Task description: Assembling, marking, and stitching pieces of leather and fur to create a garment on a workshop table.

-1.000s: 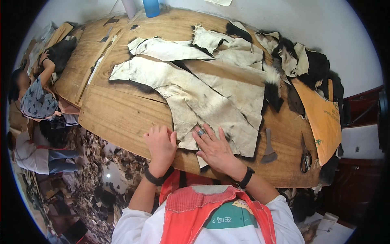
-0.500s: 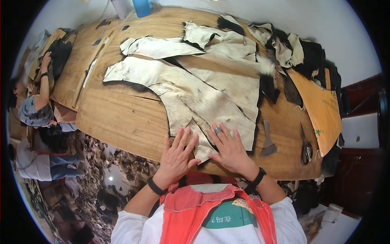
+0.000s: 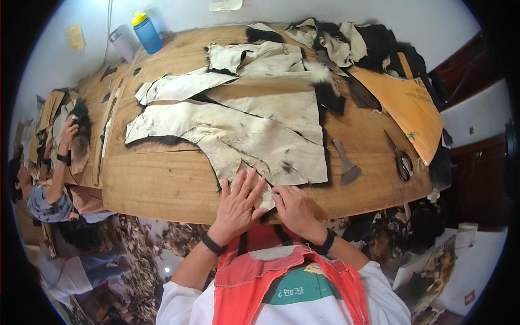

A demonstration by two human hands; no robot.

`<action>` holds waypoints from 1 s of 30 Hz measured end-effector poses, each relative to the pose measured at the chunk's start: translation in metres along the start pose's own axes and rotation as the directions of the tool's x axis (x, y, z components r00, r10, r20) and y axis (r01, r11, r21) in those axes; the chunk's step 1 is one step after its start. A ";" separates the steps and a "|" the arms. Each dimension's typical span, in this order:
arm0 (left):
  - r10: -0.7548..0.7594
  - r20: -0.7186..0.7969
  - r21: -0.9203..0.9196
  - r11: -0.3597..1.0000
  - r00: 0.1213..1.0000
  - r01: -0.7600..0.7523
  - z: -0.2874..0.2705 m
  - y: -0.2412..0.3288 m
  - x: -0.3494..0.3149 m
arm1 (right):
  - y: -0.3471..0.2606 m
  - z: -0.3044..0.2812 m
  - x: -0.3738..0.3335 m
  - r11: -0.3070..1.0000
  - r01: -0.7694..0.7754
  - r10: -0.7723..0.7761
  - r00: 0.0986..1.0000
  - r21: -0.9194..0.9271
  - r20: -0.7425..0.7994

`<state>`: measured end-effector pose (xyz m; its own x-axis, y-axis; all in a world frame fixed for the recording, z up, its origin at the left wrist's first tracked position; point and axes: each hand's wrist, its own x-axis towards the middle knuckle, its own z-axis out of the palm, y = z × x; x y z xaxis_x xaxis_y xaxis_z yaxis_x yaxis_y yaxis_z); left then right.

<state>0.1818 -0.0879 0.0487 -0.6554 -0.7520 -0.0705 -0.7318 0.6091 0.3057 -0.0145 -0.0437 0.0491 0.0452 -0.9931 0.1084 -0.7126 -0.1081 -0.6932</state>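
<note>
A large fur hide (image 3: pixel 254 131) lies fur side down on the wooden table, its cream skin side up and dark fur showing along the edges. Slits and a dark spot mark its near part. My left hand (image 3: pixel 237 205) rests flat on the hide's near tip, fingers spread. Beside it, my right hand (image 3: pixel 297 208) is closed, thumb and fingertips pinching the hide's near edge; the exact grip is partly hidden. To the right lie a flat metal blade (image 3: pixel 346 165) with a flared end and black-handled scissors (image 3: pixel 401 161).
More fur pieces (image 3: pixel 355 46) are heaped at the far right by an orange sheet (image 3: pixel 403 103). A blue bottle (image 3: pixel 147 35) and a grey tumbler (image 3: pixel 122 46) stand at the far left. Another person (image 3: pixel 51 189) works at the left. Scraps (image 3: pixel 146 244) litter the floor.
My right hand has gone from lying flat on the hide to closed at its near edge. The left hand stays flat. The view has shifted, showing more of the far wall.
</note>
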 end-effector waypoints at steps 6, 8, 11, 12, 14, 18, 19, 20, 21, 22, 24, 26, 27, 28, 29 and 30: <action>0.005 -0.067 0.079 0.997 0.998 0.000 0.012 0.000 0.000 | 0.000 0.013 0.002 0.977 -0.191 0.180 0.977 -0.091 -0.117; 0.012 -0.077 0.070 0.998 0.997 -0.007 0.014 0.001 0.003 | 0.005 0.015 0.000 0.976 -0.212 0.203 0.970 -0.055 -0.132; 0.060 -0.075 0.098 0.994 0.995 -0.052 0.016 0.009 0.013 | 0.011 0.008 -0.016 0.959 -0.285 0.276 0.939 -0.015 -0.204; 0.084 -0.086 0.083 0.994 0.993 -0.077 0.020 0.007 0.017 | 0.013 0.011 -0.020 0.963 -0.271 0.263 0.932 0.005 -0.251; 0.013 -0.024 0.067 0.998 1.000 -0.012 0.015 -0.001 0.012 | 0.010 0.019 -0.024 0.983 -0.181 0.183 0.938 0.035 -0.294; -0.016 -0.008 0.071 0.997 1.000 0.017 0.000 -0.001 0.003 | -0.013 -0.009 -0.061 0.964 -0.027 0.038 0.999 0.266 -0.036; -0.014 0.004 0.077 0.997 1.000 0.013 0.000 0.002 0.004 | -0.010 -0.015 -0.079 0.940 -0.016 -0.020 0.995 0.341 0.101; 0.020 -0.005 0.077 0.997 1.000 -0.020 0.001 0.006 0.007 | -0.003 -0.014 -0.100 0.891 -0.033 -0.073 0.974 0.452 0.216; 0.022 0.010 0.085 0.996 1.000 -0.022 0.001 0.008 0.007 | 0.001 -0.010 -0.120 0.829 -0.057 -0.152 0.934 0.557 0.322; 0.017 0.024 0.093 0.996 1.000 -0.019 0.002 0.009 0.008 | 0.000 -0.010 -0.136 0.837 -0.140 -0.131 0.887 0.529 0.442; 0.023 0.005 0.077 0.997 1.000 -0.023 0.002 0.009 0.007 | -0.004 -0.021 -0.152 0.847 -0.208 -0.110 0.832 0.490 0.544; -0.002 -0.001 0.057 0.998 1.000 0.002 0.001 0.011 0.006 | -0.013 -0.032 -0.157 0.861 -0.171 -0.049 0.909 0.478 0.414; 0.011 -0.013 0.066 0.998 1.000 -0.010 0.003 0.010 0.004 | -0.013 -0.039 -0.156 0.865 -0.158 -0.052 0.916 0.477 0.398; 0.009 -0.093 0.043 0.999 0.996 -0.005 0.007 0.006 0.002 | -0.010 -0.046 -0.153 0.864 -0.182 -0.033 0.909 0.469 0.414; 0.005 -0.172 0.019 1.000 0.985 -0.001 0.012 0.001 -0.001 | -0.006 -0.053 -0.151 0.863 -0.206 -0.015 0.902 0.461 0.432; -0.001 -0.213 0.025 1.000 0.977 0.006 0.014 -0.001 -0.001 | 0.005 -0.060 -0.152 0.864 -0.199 -0.011 0.911 0.462 0.413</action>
<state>0.1804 -0.0840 0.0350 -0.6000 -0.7888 0.1334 -0.7403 0.6107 0.2813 -0.0673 0.1096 0.0722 0.3384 -0.9220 -0.1879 -0.3013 0.0830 -0.9499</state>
